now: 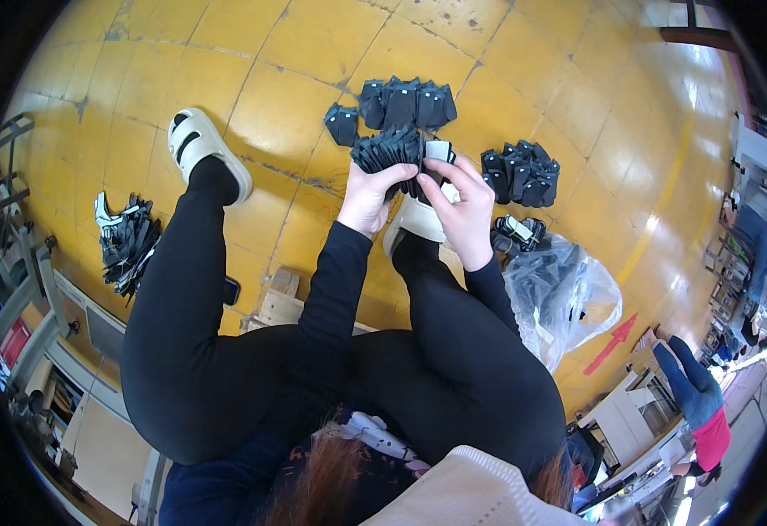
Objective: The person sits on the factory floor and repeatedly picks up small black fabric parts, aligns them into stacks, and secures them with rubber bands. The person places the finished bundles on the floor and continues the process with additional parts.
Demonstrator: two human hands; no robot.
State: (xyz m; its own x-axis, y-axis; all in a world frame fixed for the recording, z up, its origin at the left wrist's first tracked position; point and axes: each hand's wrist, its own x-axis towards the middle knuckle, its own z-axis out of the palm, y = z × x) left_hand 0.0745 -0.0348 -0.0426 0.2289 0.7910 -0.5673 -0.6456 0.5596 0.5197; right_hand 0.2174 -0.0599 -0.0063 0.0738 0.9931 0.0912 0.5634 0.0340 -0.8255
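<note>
Between my knees I hold a thick stack of small dark fabric pieces (383, 152), their edges fanned out. My left hand (367, 197) is closed round the stack from the near left, its thumb lying across the front. My right hand (465, 212) pinches at the stack's right end, thumb and fingers closed on a dark fabric piece. A pale label (438, 150) shows right by those fingertips. How many layers the right fingers grip is hidden.
Beyond my hands, dark bundles (405, 103) lie on the yellow tiled floor (300, 53). More bundles (521, 174) and a clear plastic bag (568, 298) lie to the right. At left are a dark pile (127, 241) and a metal frame (37, 307). Another person (699, 394) is far right.
</note>
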